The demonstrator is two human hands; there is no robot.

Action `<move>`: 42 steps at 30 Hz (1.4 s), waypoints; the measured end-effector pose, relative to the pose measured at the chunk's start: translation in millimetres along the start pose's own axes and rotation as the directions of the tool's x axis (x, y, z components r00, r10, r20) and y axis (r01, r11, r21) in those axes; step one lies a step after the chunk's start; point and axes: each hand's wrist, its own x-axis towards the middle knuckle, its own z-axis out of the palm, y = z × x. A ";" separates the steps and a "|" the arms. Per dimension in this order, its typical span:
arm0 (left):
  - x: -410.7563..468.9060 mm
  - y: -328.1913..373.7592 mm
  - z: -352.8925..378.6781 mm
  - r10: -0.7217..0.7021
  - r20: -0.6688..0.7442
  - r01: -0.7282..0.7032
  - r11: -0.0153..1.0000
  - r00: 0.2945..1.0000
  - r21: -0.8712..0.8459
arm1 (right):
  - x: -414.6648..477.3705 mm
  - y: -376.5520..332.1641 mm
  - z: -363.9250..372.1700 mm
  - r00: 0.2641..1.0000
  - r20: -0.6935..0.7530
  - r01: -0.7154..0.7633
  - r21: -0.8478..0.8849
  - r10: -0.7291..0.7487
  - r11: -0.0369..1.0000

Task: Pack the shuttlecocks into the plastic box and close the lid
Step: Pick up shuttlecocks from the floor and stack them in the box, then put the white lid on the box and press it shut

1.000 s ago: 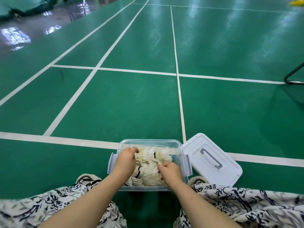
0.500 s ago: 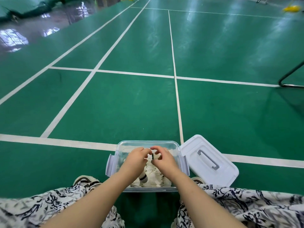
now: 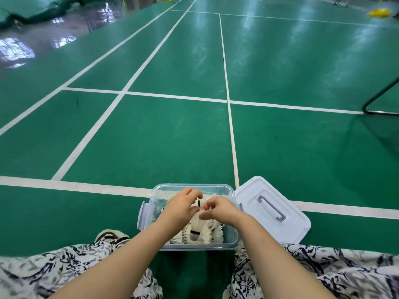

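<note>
A clear plastic box sits on the green floor between my knees, holding several white feather shuttlecocks. Both hands hover over its middle. My left hand and my right hand meet fingertip to fingertip, pinching a shuttlecock whose dark-banded cork shows between them. Another shuttlecock lies with its cork towards me. The white lid with a grey handle lies flat on the floor, touching the box's right side.
My patterned trouser legs and a shoe frame the box. White court lines cross the floor. A dark metal frame stands far right, a yellow object at the far back.
My hands rose from deep among the shuttlecocks and came together over the box's middle, now pinching one shuttlecock between them. The box and lid stayed put.
</note>
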 end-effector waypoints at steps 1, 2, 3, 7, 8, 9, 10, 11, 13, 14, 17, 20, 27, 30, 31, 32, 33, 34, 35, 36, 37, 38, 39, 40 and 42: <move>-0.8 -3.2 -0.9 -0.030 -0.025 0.030 1.000 0.999 -0.001 | 0.9 0.5 -2.7 0.999 -0.019 -0.031 0.001 0.031 1.000; -1.7 -7.1 -1.1 -0.062 -0.042 0.062 0.998 0.997 -0.003 | 1.7 0.6 -5.6 0.997 -0.052 -0.061 0.019 0.062 0.998; -2.6 -11.8 -0.1 -0.099 -0.048 0.099 0.995 0.994 -0.004 | 2.6 0.1 -8.6 0.991 -0.095 -0.086 0.047 0.090 0.995; -9.4 -27.7 8.7 -0.195 -0.035 0.196 0.980 0.980 0.030 | 7.0 0.1 -18.7 0.951 -0.258 -0.172 0.012 0.170 0.985; -11.8 -29.6 11.0 -0.205 -0.031 0.207 0.977 0.978 0.058 | 7.1 0.9 -19.6 0.944 -0.270 -0.206 -0.042 0.188 0.978; -13.8 -31.6 13.6 -0.212 -0.027 0.213 0.974 0.977 0.076 | 6.6 1.2 -18.9 0.941 -0.266 -0.241 -0.086 0.210 0.967; -15.3 -32.8 15.8 -0.216 -0.023 0.217 0.973 0.976 0.080 | 7.1 2.8 -16.1 0.941 -0.246 -0.269 -0.129 0.232 0.954; -16.2 -33.5 17.8 -0.220 -0.019 0.221 0.972 0.975 0.079 | 7.4 5.0 -11.5 0.943 -0.215 -0.293 -0.170 0.254 0.941; -16.2 -32.2 19.7 -0.214 -0.008 0.214 0.973 0.977 0.087 | 8.9 10.9 2.4 0.947 -0.129 -0.314 -0.188 0.293 0.931; -15.1 -30.3 20.4 -0.205 -0.006 0.205 0.974 0.979 0.095 | 9.1 15.2 9.7 0.949 -0.081 -0.313 -0.148 0.304 0.938; -7.9 -20.4 20.0 -0.208 -0.012 0.209 0.973 0.978 0.095 | 4.4 20.4 22.7 0.921 0.046 -0.388 0.015 0.387 0.922; 5.5 -4.1 23.4 -0.196 -0.016 0.196 0.976 0.981 0.089 | 5.7 23.8 27.6 0.904 0.092 -0.416 -0.026 0.417 0.909; 43.0 55.9 44.8 -0.062 0.045 0.057 0.992 0.997 0.116 | 18.8 39.4 -50.2 0.898 -0.154 -0.380 0.199 0.412 0.903; 52.2 59.8 50.1 -0.064 0.018 0.061 0.990 0.998 0.125 | 32.0 53.7 -90.5 0.846 -0.312 -0.369 0.240 0.431 0.898; 56.3 61.1 53.0 -0.069 0.017 0.067 0.990 0.997 0.128 | 38.6 62.1 -99.9 0.832 -0.326 -0.392 0.228 0.449 0.891; 59.5 62.9 55.3 -0.082 0.025 0.078 0.989 0.996 0.129 | 43.8 71.1 -107.1 0.815 -0.329 -0.417 0.237 0.476 0.877; 63.0 63.3 58.4 -0.090 0.036 0.085 0.988 0.995 0.126 | 48.8 79.8 -110.7 0.798 -0.325 -0.439 0.264 0.508 0.859; 65.7 62.6 61.3 -0.101 0.053 0.094 0.988 0.993 0.126 | 53.4 87.8 -113.0 0.783 -0.329 -0.455 0.274 0.527 0.847; 68.8 61.0 64.3 -0.110 0.070 0.100 0.987 0.991 0.129 | 56.5 93.4 -114.4 0.777 -0.339 -0.461 0.267 0.530 0.847; 71.3 59.4 66.6 -0.115 0.085 0.103 0.985 0.990 0.139 | 59.8 99.2 -116.1 0.778 -0.352 -0.454 0.257 0.520 0.853; 74.3 57.6 69.8 -0.117 0.095 0.103 0.984 0.989 0.148 | 62.3 105.5 -118.4 0.776 -0.361 -0.451 0.257 0.518 0.855; 76.4 55.6 72.2 -0.118 0.102 0.101 0.982 0.988 0.161 | 63.8 112.0 -119.0 0.767 -0.364 -0.456 0.271 0.528 0.848; 78.0 53.3 74.6 -0.114 0.107 0.093 0.980 0.988 0.178 | 64.5 118.9 -119.9 0.747 -0.369 -0.473 0.289 0.553 0.832; 79.1 51.3 77.4 -0.108 0.112 0.086 0.978 0.988 0.193 | 64.2 127.1 -120.4 0.718 -0.374 -0.504 0.302 0.587 0.809; 79.9 46.7 82.4 -0.106 0.121 0.081 0.977 0.987 0.197 | 63.8 142.4 -119.0 0.657 -0.355 -0.587 0.312 0.665 0.747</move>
